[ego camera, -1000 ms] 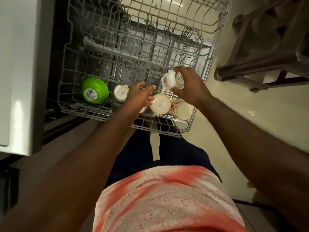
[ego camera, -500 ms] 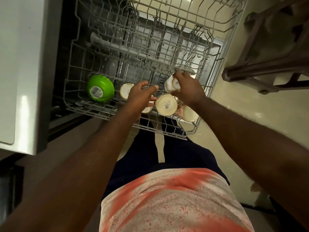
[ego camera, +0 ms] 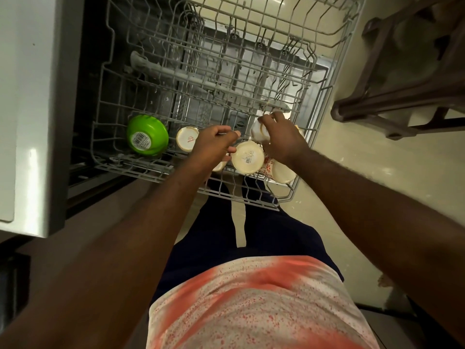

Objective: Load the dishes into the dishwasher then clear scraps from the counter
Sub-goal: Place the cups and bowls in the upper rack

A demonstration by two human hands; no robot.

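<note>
1. A pale floor (ego camera: 377, 177) lies under an open dishwasher (ego camera: 83, 96), beyond the person's knees. A dark brown furniture frame (ego camera: 392, 107) stands to the far right of the right hand.
2. The grey wire rack (ego camera: 141, 170) is pulled out, and both hands reach into its near right part. Everything in it stands upside down along the front row.
3. A green bowl (ego camera: 147, 138) with a barcode sticker sits well to the left of the left hand.
4. A cream bowl (ego camera: 247, 157) with a barcode label sits between the two hands, its rim touching the left thumb.
5. A floral cup (ego camera: 283, 171) stands just under the right wrist, beside the cream bowl.
6. A small cream cup (ego camera: 187, 138) with a red mark stands just left of the left hand. Another cream cup (ego camera: 219, 167) is mostly hidden under that hand.
7. The right hand (ego camera: 281, 141) grips a white cup (ego camera: 257, 131) with curled fingers, holding it over the row behind the cream bowl.
8. The left hand (ego camera: 214, 147) has its fingers curled. I cannot tell whether it holds anything.
9. A second ago the left fingers were straighter, and the white cup's labelled base faced up more openly. Now the right hand covers more of it and has it lower in the rack.
</note>
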